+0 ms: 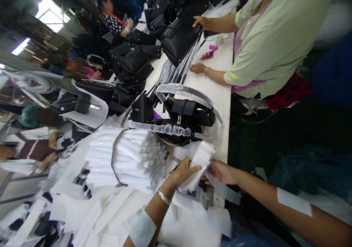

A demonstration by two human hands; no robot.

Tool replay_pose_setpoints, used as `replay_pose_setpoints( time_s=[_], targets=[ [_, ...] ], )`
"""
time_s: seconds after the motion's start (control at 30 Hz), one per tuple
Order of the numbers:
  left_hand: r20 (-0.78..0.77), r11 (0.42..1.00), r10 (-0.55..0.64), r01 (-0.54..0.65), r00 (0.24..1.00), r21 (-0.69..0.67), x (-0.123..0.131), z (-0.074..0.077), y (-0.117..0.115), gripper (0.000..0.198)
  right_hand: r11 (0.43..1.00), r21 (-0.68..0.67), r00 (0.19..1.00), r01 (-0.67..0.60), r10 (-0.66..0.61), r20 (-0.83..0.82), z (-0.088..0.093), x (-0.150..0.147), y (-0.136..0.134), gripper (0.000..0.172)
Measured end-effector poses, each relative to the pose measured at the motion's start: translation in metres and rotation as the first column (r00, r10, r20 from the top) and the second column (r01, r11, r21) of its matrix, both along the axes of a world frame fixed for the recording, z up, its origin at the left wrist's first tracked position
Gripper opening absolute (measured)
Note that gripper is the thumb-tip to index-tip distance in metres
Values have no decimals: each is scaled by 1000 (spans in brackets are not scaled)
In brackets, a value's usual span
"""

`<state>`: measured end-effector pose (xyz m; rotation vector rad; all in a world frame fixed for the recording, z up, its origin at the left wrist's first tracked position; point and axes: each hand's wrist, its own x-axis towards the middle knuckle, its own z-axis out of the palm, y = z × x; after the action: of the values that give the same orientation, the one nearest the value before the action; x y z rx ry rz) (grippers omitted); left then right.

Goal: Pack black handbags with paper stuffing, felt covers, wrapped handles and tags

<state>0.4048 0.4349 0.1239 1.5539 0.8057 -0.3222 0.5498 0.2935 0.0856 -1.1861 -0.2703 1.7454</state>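
My left hand (184,172) is closed round a thin stack of white packing foam strips (202,157), its thumb lying on top. At the stack's right edge, my right hand (222,172) has its fingers bent round clear plastic film (217,184); some of its fingertips are hidden behind the strips. Just left of my hands lies a large bundle of rolled white foam (132,157), tied with a grey band. Black handbags (189,113) with gold clasps and plastic-wrapped handles sit beyond my hands.
Loose white strips (110,210) cover the near left of the white table (224,137). A co-worker in a pale yellow top (280,38) stands at the right edge, touching a black bag (178,38). Other people work across the table. More black bags (132,58) pile up at the back.
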Motion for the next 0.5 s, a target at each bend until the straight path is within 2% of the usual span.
replay_pose_setpoints(
  time_s=[0.07, 0.1, 0.17, 0.23, 0.37, 0.5],
  targets=[
    [-31, 997, -7, 9, 999, 70, 0, -4, 5, 54, 997, -24, 997, -79, 79, -9, -1, 1, -18, 65],
    [-44, 994, -19, 24, 999, 102, 0, -6, 7, 52, 992, -28, 991, -122, 124, 56, -2, 1, -27, 67],
    [-80, 982, -51, 64, 995, 175, 2, -10, 10, 50, 982, -35, 942, -187, 189, 278, -3, 2, -41, 63],
    [-142, 956, -77, 113, 987, 270, 5, -13, 10, 48, 975, -45, 855, -216, 211, 473, -1, 2, -50, 54],
    [-294, 862, -100, 230, 951, 451, 14, -17, 0, 39, 964, -35, 742, -265, 227, 631, 12, 2, -53, 41],
    [-366, 758, -163, 354, 916, 548, 24, -15, -18, 32, 932, -66, 622, -355, 288, 728, 30, 4, -50, 29]
  ],
)
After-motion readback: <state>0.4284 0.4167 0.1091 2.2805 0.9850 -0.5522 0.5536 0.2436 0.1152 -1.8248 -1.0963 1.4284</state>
